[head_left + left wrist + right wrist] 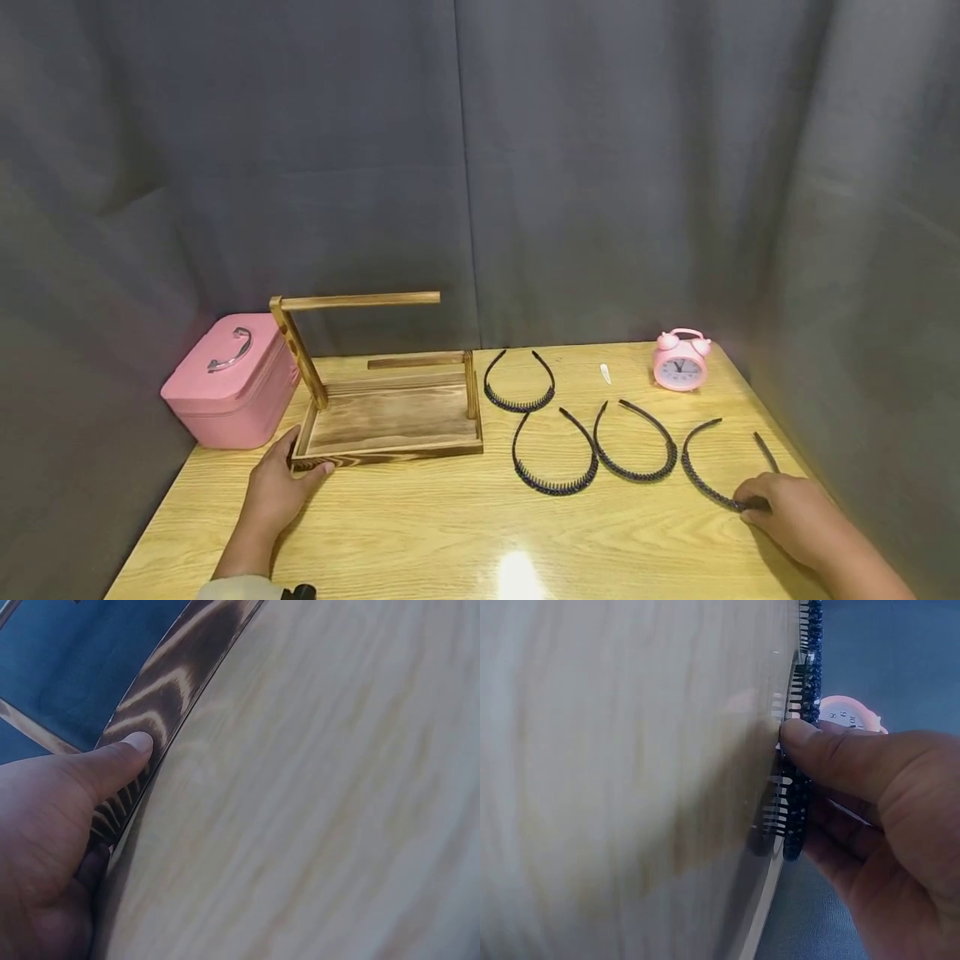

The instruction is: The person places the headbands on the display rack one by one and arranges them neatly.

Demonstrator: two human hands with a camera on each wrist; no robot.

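My left hand (276, 492) grips the near left corner of a wooden stand (390, 455), a shallow tray with an upright post and a bar above it. In the left wrist view, the thumb presses on the dark-grained front wall (169, 694), and the other fingers are mostly hidden. At the right of the table, my right hand (798, 510) pinches a black toothed headband (705, 490) at its curved middle. The right wrist view shows the thumb on this headband (795, 802), its teeth close over the tabletop.
Three more black headbands lie between the stand and my right hand: one behind (520, 407), one nearer (555, 489), one to the right (637, 477). A white hair clip (605, 373) and pink alarm clock (680, 367) are farther back. Left stands a pink case (225, 375); grey curtains (585, 167) surround the table.
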